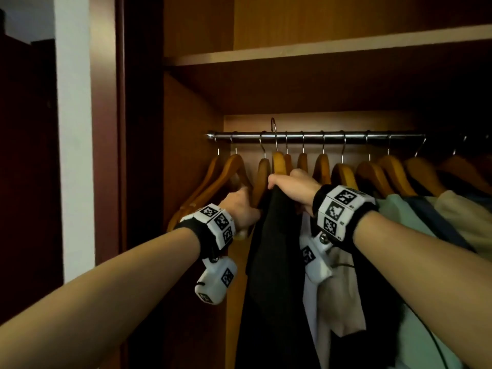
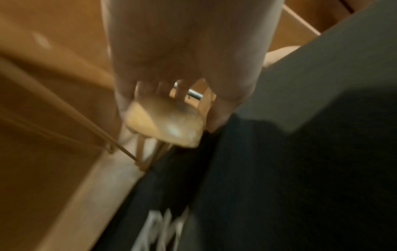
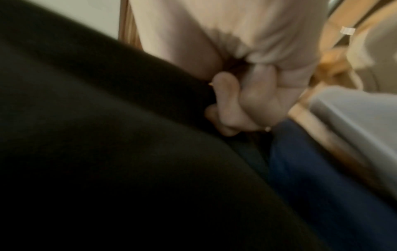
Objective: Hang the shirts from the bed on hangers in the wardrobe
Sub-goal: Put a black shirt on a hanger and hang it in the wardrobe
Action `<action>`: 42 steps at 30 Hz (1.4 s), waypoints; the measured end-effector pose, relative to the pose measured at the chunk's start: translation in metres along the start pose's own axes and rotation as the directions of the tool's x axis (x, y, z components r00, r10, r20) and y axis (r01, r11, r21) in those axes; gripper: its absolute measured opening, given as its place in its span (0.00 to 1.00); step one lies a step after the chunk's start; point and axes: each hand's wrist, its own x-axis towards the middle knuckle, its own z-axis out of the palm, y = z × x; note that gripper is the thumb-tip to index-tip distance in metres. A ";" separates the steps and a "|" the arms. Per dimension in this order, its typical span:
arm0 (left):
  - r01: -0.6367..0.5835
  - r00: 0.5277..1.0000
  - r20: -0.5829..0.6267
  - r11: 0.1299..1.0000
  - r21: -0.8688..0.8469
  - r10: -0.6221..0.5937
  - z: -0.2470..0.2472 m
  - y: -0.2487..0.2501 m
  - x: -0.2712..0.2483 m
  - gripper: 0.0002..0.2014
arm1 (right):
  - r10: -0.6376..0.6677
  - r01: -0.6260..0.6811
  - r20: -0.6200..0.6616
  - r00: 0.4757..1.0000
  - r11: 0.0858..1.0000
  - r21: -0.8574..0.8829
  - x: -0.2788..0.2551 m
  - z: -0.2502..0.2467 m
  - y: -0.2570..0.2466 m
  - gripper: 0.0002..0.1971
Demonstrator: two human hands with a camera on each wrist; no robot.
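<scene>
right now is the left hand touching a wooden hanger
Touching. The left wrist view shows the left hand with fingers curled round the wooden hanger; the head view agrees, the hand gripping a hanger arm beside the black shirt.

A white wall strip (image 1: 76, 145) stands at the left, beside a dark reddish-brown door panel (image 1: 26, 169). Right of it, warm brown wooden panels (image 1: 191, 145) rise to a pale-edged shelf (image 1: 319, 50), with a shadowed recess beneath. The light is dim and yellowish, fading to near black toward the right.
</scene>
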 end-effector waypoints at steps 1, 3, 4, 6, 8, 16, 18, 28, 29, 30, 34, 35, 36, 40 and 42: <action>0.001 1.000 0.019 0.999 -0.043 -0.001 0.001 -0.001 0.005 0.30 | 0.005 -0.005 -0.001 1.000 1.000 -0.027 0.008 -0.001 -0.004 0.13; 0.005 0.999 0.044 0.993 -0.117 0.000 0.001 -0.004 0.015 0.30 | 0.019 -0.020 -0.014 1.000 0.996 -0.081 0.022 -0.004 -0.011 0.18; 0.011 0.999 0.054 0.988 -0.155 -0.003 0.002 -0.006 0.020 0.30 | 0.028 -0.031 -0.029 0.999 0.994 -0.106 0.029 -0.005 -0.015 0.20; 0.021 0.997 0.079 0.974 -0.224 -0.003 0.005 -0.009 0.026 0.27 | 0.048 -0.055 -0.050 0.998 0.986 -0.155 0.042 -0.006 -0.017 0.20; 0.015 0.999 0.041 0.963 -0.269 -0.005 0.012 -0.015 0.029 0.25 | 0.072 -0.083 -0.062 0.995 0.977 -0.197 0.055 -0.003 -0.017 0.13; -0.052 0.997 -0.065 0.942 -0.330 0.032 0.016 -0.029 0.044 0.19 | 0.108 -0.119 -0.050 0.993 0.919 -0.375 0.074 0.016 -0.022 0.37; -0.068 0.995 -0.090 0.932 -0.356 0.038 0.010 -0.032 0.042 0.16 | 0.114 -0.134 -0.073 0.991 0.898 -0.420 0.072 0.020 -0.021 0.37; -0.222 0.960 -0.240 0.919 -0.326 0.146 -0.021 -0.045 -0.006 0.10 | -0.224 0.027 -0.242 0.944 0.783 -0.621 0.036 0.042 -0.025 0.23; -0.243 0.952 -0.255 0.922 -0.302 0.167 -0.022 -0.045 -0.015 0.12 | -0.208 0.041 -0.214 0.954 0.802 -0.596 0.027 0.047 -0.030 0.25; -0.260 0.946 -0.265 0.923 -0.283 0.185 -0.021 -0.046 -0.025 0.15 | -0.204 0.063 -0.189 0.961 0.822 -0.566 0.017 0.052 -0.036 0.26; -0.343 0.924 -0.262 0.904 -0.254 0.277 -0.014 -0.048 -0.064 0.21 | -0.160 0.057 -0.175 0.972 0.874 -0.482 -0.008 0.068 -0.045 0.22; -0.362 0.919 -0.256 0.898 -0.249 0.300 -0.011 -0.050 -0.073 0.23 | -0.141 0.039 -0.182 0.973 0.878 -0.476 -0.014 0.070 -0.043 0.19; -0.380 0.913 -0.256 0.891 -0.250 0.317 -0.009 -0.052 -0.080 0.23 | -0.124 0.019 -0.191 0.974 0.879 -0.476 -0.020 0.071 -0.040 0.17; -0.444 0.883 -0.304 0.847 -0.293 0.358 -0.004 -0.060 -0.100 0.14 | -0.046 -0.041 -0.175 0.984 0.886 -0.463 -0.056 0.066 -0.018 0.12; -0.462 0.875 -0.314 0.829 -0.316 0.368 0.001 -0.062 -0.099 0.11 | 0.000 -0.054 -0.122 0.993 0.895 -0.442 -0.084 0.057 -0.004 0.11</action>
